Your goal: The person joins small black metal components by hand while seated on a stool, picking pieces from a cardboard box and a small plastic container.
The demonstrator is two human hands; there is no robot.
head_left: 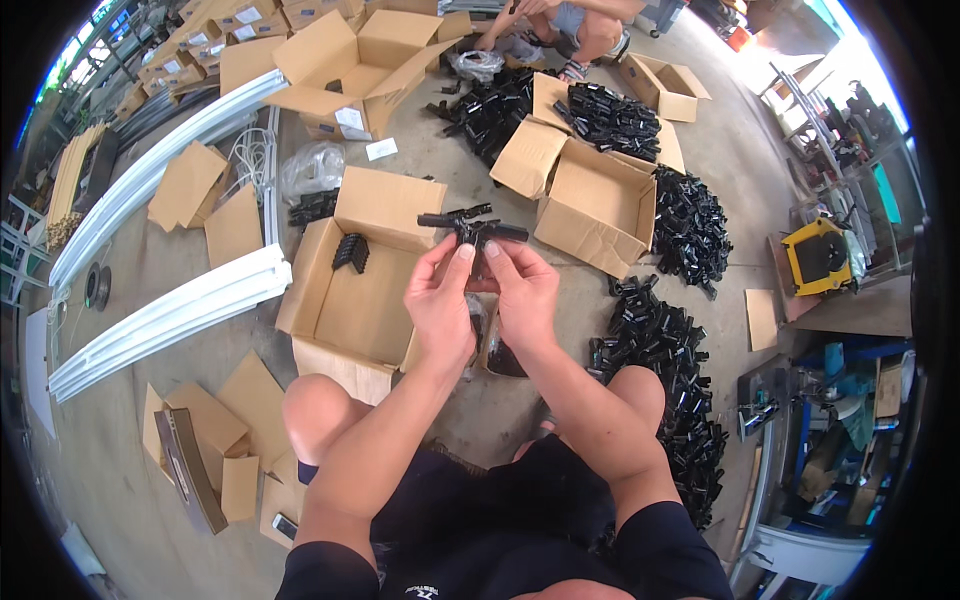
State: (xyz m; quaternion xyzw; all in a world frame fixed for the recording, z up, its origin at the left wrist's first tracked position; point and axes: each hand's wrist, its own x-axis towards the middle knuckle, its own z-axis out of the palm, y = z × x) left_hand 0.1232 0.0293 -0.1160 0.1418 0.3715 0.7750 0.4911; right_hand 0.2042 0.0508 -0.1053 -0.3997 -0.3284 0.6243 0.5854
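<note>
Out in front of me, above the floor, my left hand (441, 300) and my right hand (527, 295) are close together. Between thumbs and fingers both grip small black plastic parts (472, 226), which stick out to left and right past the fingertips. How the pieces fit together, and how many there are, I cannot make out. Left of my hands stands an open cardboard box (310, 275) with a short row of black parts (350, 253) inside. Below my hands a small container with dark contents (503, 357) is partly hidden by my right wrist.
Heaps of loose black parts (655, 350) lie at the right, with more (690, 228) farther off. Another open box (597, 200) stands ahead. White metal profiles (180, 318) lie at the left, near flattened cardboard (215, 420) and a phone (286, 524). Another person (598, 35) crouches at the far side.
</note>
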